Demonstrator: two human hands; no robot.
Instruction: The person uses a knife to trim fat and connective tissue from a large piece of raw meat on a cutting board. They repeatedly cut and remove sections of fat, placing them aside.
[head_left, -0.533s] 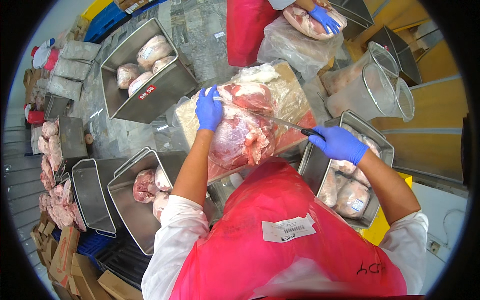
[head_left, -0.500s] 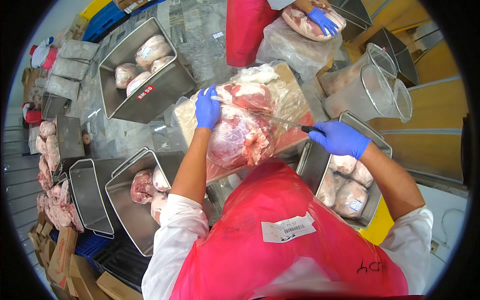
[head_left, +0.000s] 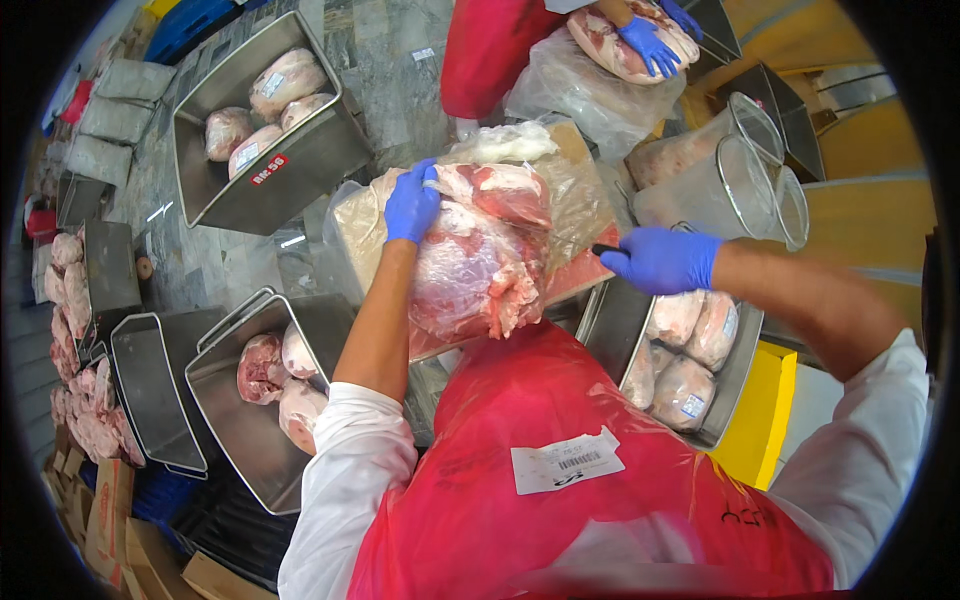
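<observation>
Wearing a red apron (head_left: 470, 430), the person faces a big cut of raw meat (head_left: 460, 265), which lies on the near part of the desk (head_left: 578, 272), right in front of the apron. The left hand (head_left: 412, 205), in a blue glove, rests on the meat's upper left edge; I can't tell from where I stand whether its fingers are clenched on it or only pressing. The right hand (head_left: 660, 260), gloved too, has its fingers closed around the black handle of a knife (head_left: 604, 249), out to the right of the meat and apart from it; I can't make out the blade. A white lump (head_left: 505, 143) sits at the desk's far edge, beyond the meat. Under the right arm stands a metal bin (head_left: 608, 345) of wrapped meat pieces (head_left: 685, 385), and on the left a second bin (head_left: 225, 430) and a third bin (head_left: 290, 180) hold more. Across the way, a co-worker's blue-gloved hand (head_left: 650, 48) touches another piece of meat (head_left: 598, 45).
</observation>
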